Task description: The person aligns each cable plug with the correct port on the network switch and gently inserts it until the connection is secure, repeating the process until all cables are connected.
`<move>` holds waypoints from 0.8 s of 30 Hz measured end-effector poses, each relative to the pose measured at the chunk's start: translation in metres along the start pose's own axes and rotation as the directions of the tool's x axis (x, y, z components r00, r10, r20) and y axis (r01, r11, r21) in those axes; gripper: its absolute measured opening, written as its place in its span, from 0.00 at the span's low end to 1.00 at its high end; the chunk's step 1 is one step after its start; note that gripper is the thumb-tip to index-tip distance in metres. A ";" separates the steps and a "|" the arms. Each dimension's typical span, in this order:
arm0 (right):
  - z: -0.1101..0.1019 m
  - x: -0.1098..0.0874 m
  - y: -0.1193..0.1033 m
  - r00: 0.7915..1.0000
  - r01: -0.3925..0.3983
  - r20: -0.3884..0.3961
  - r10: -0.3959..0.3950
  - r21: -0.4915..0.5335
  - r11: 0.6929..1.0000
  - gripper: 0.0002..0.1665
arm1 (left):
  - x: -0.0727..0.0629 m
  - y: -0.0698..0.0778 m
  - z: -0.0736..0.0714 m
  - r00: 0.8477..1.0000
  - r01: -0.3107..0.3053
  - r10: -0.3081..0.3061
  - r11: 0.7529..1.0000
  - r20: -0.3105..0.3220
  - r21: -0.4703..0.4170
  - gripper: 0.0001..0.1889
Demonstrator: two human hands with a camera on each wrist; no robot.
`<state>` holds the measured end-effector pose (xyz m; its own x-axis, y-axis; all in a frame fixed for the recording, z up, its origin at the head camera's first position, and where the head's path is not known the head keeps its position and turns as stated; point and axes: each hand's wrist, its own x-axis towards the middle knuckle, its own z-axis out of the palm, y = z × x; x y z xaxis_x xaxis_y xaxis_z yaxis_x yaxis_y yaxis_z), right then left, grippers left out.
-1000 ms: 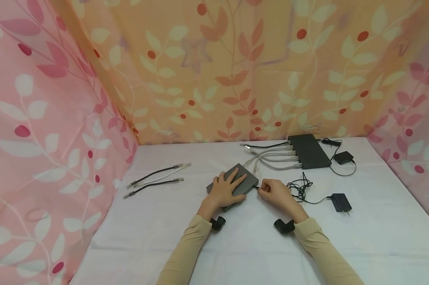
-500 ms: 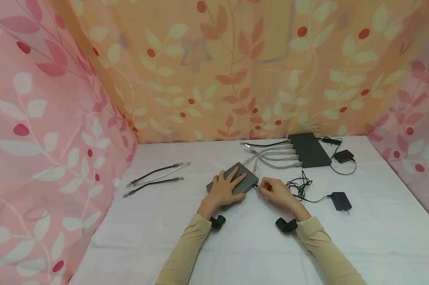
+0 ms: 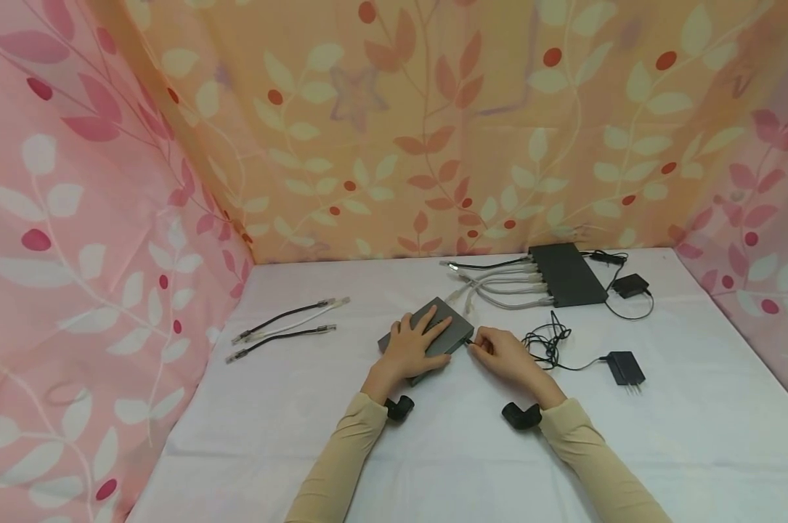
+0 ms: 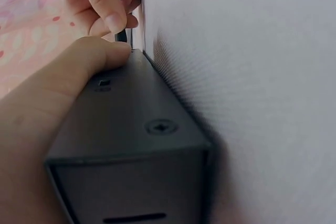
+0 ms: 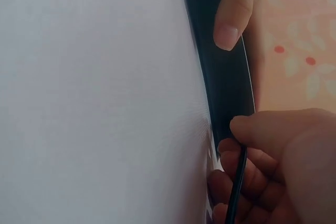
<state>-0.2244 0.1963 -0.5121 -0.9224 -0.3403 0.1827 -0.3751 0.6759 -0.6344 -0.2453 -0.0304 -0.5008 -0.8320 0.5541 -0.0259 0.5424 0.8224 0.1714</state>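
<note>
A dark grey network switch (image 3: 457,335) lies near the middle of the white table. My left hand (image 3: 415,352) rests on its top with spread fingers; in the left wrist view the thumb (image 4: 107,53) presses the narrow side. Just beside the switch's right corner, my right hand (image 3: 506,356) pinches the plug end of a black power cable (image 5: 238,182) between thumb and fingers. That plug (image 4: 121,36) points at the switch's edge, and the fingers hide how far it goes in. The cable runs to a tangled coil (image 3: 550,341) and a black power adapter (image 3: 626,369).
A second black switch (image 3: 566,276) stands at the back right with several grey cables (image 3: 508,287) and a black one plugged in. Its adapter (image 3: 630,286) lies to its right. Several short network cables (image 3: 289,330) lie at the left. Patterned curtains (image 3: 394,131) enclose the table.
My right hand shifts very slightly and keeps its pinch on the plug at the switch's corner. My left hand and the switch stay in place.
</note>
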 end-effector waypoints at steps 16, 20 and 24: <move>0.008 0.002 -0.001 0.999 -0.041 -0.023 0.039 -0.084 0.996 0.09 | 0.001 0.000 0.000 1.000 -0.003 0.003 1.000 -0.007 0.003 0.37; 0.010 0.002 0.000 0.999 -0.023 -0.046 0.021 -0.048 0.999 0.10 | 0.001 -0.001 0.000 1.000 -0.007 0.007 1.000 -0.006 0.005 0.37; 0.011 0.001 0.000 0.997 -0.027 -0.079 0.026 -0.007 1.000 0.11 | 0.000 -0.002 -0.001 1.000 -0.016 0.016 1.000 -0.009 0.000 0.37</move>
<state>-0.2248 0.1889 -0.5201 -0.9362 -0.2699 0.2250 -0.3511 0.6896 -0.6334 -0.2466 -0.0317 -0.4999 -0.8243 0.5660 -0.0143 0.5556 0.8135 0.1719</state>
